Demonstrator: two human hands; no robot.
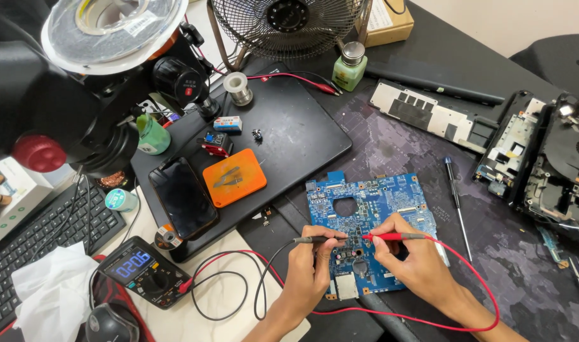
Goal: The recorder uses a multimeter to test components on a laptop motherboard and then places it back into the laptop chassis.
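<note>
A blue circuit board [391, 196] lies on the dark mat in front of me. My left hand [311, 269] grips a black test probe [318, 239] with its tip on the board's middle. My right hand [410, 259] pinches a red test probe [394, 237], whose tip points left and meets the board close to the black one. Red and black leads [226, 275] run from the probes to a black multimeter [144, 271] at the lower left, whose screen is lit.
A microscope head [80, 82] overhangs the left side. An orange case [234, 177] and a phone [183, 197] rest on a black laptop [289, 126]. A screwdriver [457, 206] lies right of the board, opened electronics [543, 158] beyond. A fan [289, 25], keyboard [42, 240] and tissue [52, 297] stand around.
</note>
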